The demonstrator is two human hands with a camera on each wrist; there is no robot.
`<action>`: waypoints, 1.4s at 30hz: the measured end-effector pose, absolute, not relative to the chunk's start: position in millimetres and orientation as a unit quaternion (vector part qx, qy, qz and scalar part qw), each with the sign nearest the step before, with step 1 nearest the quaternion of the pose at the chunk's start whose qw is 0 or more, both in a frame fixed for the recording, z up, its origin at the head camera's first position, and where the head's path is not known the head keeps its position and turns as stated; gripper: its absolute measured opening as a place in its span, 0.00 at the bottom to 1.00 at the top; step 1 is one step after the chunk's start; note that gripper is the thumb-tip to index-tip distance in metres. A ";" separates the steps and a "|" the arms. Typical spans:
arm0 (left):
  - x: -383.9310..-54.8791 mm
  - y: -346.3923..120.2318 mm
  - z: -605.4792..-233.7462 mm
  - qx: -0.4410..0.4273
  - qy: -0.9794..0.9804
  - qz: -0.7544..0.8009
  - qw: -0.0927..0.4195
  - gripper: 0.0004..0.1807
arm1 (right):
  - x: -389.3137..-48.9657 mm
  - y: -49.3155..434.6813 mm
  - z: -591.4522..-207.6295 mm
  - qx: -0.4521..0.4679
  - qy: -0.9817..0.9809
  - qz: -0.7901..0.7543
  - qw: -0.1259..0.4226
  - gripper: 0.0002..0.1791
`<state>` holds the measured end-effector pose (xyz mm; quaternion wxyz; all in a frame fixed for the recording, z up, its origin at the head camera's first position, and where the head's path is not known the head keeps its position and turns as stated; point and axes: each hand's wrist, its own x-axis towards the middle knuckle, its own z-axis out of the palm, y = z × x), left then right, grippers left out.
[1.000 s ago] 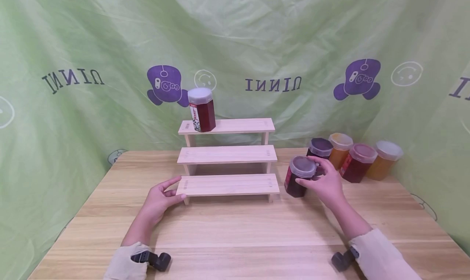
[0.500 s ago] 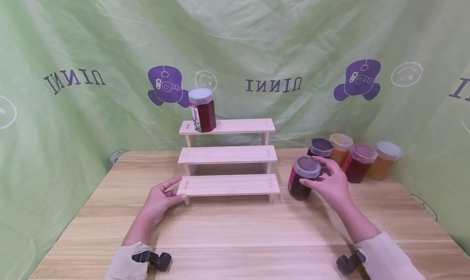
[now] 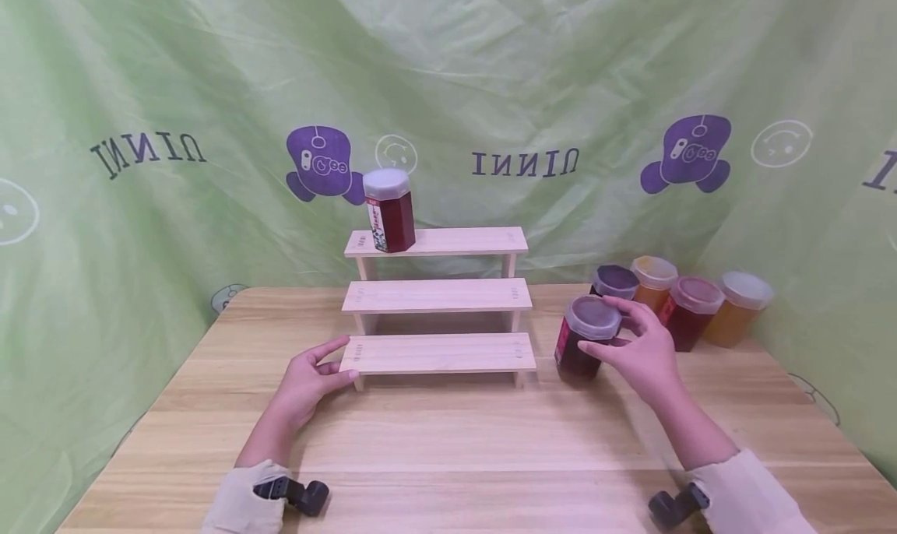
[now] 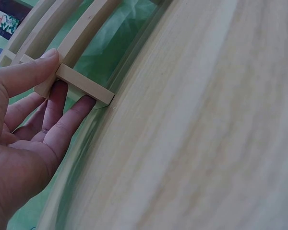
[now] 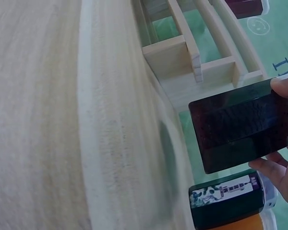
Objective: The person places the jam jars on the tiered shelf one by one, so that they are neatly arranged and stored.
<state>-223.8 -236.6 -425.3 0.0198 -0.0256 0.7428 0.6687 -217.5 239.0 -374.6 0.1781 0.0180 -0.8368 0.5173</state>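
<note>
A pale wooden three-step display stand [image 3: 437, 353] sits on the table. My left hand [image 3: 308, 382] holds the left end of its lowest step; in the left wrist view the thumb [image 4: 36, 72] lies on the step's top, with fingers at the side support underneath. Right of the stand, my right hand [image 3: 645, 359] grips a dark jar [image 3: 576, 356] with a translucent lid, thumb and fingers around its upper part. The right wrist view shows this jar [image 5: 240, 129] side-on, beside the stand's end. A deep red jar [image 3: 394, 223] with a white lid stands on the top step's left end.
Behind the right hand stand a dark purple jar [image 3: 615, 282], an orange jar [image 3: 655, 275], a red jar [image 3: 692, 316] and an amber jar [image 3: 734, 316]. A green printed curtain [image 3: 448, 67] hangs behind the wooden table [image 3: 448, 456].
My right hand has moved slightly right and toward me with the dark jar. My left hand keeps its hold on the stand.
</note>
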 end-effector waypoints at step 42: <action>-223.7 -237.2 -425.1 -0.020 0.742 0.670 0.020 0.41 | -211.5 232.4 -339.8 0.054 -0.840 0.498 0.208 0.43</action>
